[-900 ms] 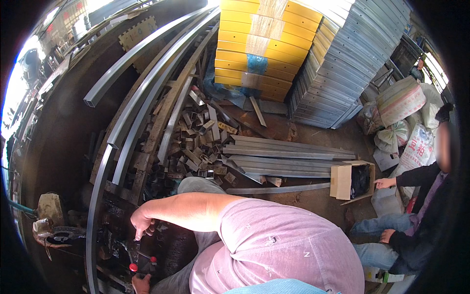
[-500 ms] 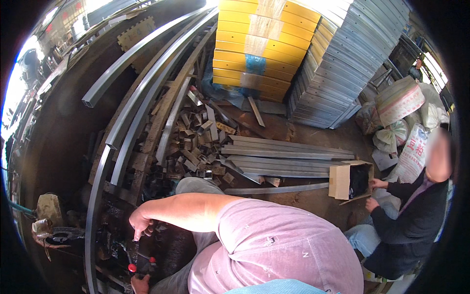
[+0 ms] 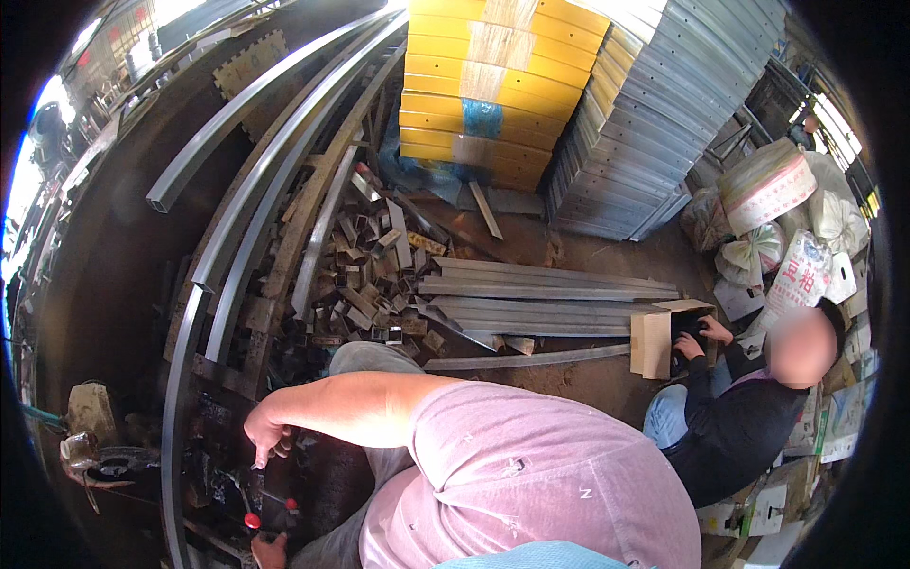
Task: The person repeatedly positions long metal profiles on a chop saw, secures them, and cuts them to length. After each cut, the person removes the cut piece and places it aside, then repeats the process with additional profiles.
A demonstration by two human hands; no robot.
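My right hand [image 3: 267, 434] reaches left from the pink sleeve, its fingers curled downward over dark machinery [image 3: 227, 450]. What they pinch is too dark and small to make out. Closer to the lower edge, my left hand [image 3: 269, 550] is curled just below a red ball knob [image 3: 252, 521]; whatever it grips is hidden. A second red knob [image 3: 290, 504] sits between my two hands, to their right. Beside the hands, on the left, runs a long grey square metal tube [image 3: 173, 427].
Cut tube pieces [image 3: 358, 284] are heaped ahead, with long metal profiles [image 3: 550, 311] to their right. Yellow panels [image 3: 493, 85] and grey panels [image 3: 654, 123] stand stacked behind. At right, a co-worker [image 3: 749, 417] sits by a cardboard box [image 3: 650, 345], near full sacks [image 3: 763, 194].
The co-worker has leaned toward the cardboard box, and their hands have moved from its outer edge to its opening. My view has shifted slightly; my hands stay at the same spots.
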